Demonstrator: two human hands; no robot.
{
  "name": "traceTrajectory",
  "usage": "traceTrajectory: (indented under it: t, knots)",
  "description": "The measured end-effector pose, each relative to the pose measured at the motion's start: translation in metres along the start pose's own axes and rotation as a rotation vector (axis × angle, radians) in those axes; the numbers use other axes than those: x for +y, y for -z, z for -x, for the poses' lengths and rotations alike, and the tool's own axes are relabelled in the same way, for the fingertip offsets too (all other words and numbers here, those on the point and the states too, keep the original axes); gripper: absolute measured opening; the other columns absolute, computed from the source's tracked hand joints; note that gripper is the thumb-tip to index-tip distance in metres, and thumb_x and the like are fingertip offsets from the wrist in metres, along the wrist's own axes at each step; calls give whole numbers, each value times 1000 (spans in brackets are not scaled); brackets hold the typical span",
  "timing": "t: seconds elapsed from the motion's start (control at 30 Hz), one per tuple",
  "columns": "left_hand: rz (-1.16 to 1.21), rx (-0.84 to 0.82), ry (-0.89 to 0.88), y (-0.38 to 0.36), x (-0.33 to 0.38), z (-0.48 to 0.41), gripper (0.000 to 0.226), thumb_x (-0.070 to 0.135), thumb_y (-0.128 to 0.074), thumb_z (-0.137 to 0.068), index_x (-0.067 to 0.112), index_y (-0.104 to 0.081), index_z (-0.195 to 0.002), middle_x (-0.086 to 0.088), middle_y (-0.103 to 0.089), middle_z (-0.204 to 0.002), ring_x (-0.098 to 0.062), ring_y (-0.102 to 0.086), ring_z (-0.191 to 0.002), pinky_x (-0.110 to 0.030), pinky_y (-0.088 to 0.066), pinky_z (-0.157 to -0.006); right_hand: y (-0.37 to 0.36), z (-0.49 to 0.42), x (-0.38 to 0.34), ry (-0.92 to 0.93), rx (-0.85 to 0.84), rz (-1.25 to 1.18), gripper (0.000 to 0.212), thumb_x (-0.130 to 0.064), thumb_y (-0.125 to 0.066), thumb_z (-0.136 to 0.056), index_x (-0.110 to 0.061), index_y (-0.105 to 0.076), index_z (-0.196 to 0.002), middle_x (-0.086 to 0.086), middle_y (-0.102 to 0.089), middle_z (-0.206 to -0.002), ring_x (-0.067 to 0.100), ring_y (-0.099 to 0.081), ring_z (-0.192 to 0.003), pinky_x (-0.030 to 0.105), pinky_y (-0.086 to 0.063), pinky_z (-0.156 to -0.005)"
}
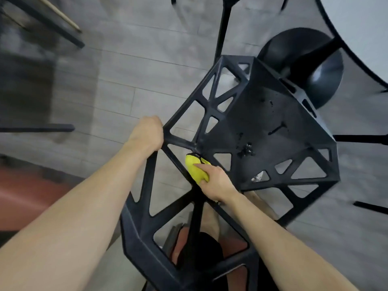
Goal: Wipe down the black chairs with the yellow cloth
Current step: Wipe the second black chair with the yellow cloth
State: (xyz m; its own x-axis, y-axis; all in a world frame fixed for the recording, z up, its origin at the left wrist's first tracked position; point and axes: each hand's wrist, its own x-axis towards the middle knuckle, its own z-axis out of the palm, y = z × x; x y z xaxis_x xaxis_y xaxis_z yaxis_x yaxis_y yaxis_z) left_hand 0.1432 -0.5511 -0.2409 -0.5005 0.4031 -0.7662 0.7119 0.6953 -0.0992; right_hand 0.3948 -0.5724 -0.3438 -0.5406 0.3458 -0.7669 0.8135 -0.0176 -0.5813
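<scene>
Plank floor (126,66), angular black lattice chair (262,114); left hand (147,133) grip round its strut (180,142), right hand (216,183) grip round crumpled yellow cloth (195,169).

Matt black moulded-plastic chair (262,114), soft yellow cloth (196,170), grey wood-grain plank floor (130,66)

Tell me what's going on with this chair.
A person is wiping a black chair. The left grip holds the edge of its openwork backrest, steadying it. The right grip presses a bunched yellow cloth against a strut near where backrest meets seat.
</scene>
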Motion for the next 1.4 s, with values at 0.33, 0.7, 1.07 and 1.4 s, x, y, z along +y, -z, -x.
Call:
traceTrajectory:
  t: [0.33,0.7,1.07,1.4]
  knots:
    - [86,-18,-8,-2,-16,-16,17,17,-62,-107,14,-77,-99,-11,-66,-86,-35,-62,-90,-34,-49,-79,-7,-4,27,14,-2,-53,64,-10,-55,-89,-34,-58,-148,2,-59,-150,27,-53,-137,31,-43,-112]
    - [130,-14,-63,1,-25,-14,18,22,-64,-108,19,-82,-109,-12,-76,-106,-34,-67,-104,-36,-55,-94,-22,-1,28,58,48,-109,58,-14,-55,-93,-26,-58,-149,1,-55,-154,29,-49,-141,38,-38,-120]
    - [63,36,-59,-8,-27,-21,22,21,-63,-107,13,-76,-90,-14,-67,-87,-36,-61,-90,-34,-46,-76,-26,55,43,134,-12,-89,70,-18,-45,-75,-48,-66,-134,-21,-65,-134,4,-45,-118,10,-37,-103]
    - [95,63,-44,-10,-23,-21,17,21,-64,-106,18,-80,-101,-13,-71,-98,-37,-62,-96,-36,-51,-81,-28,39,52,12,23,11,59,-25,-48,-83,-29,-69,-138,-4,-67,-141,29,-52,-126,27,-34,-112]
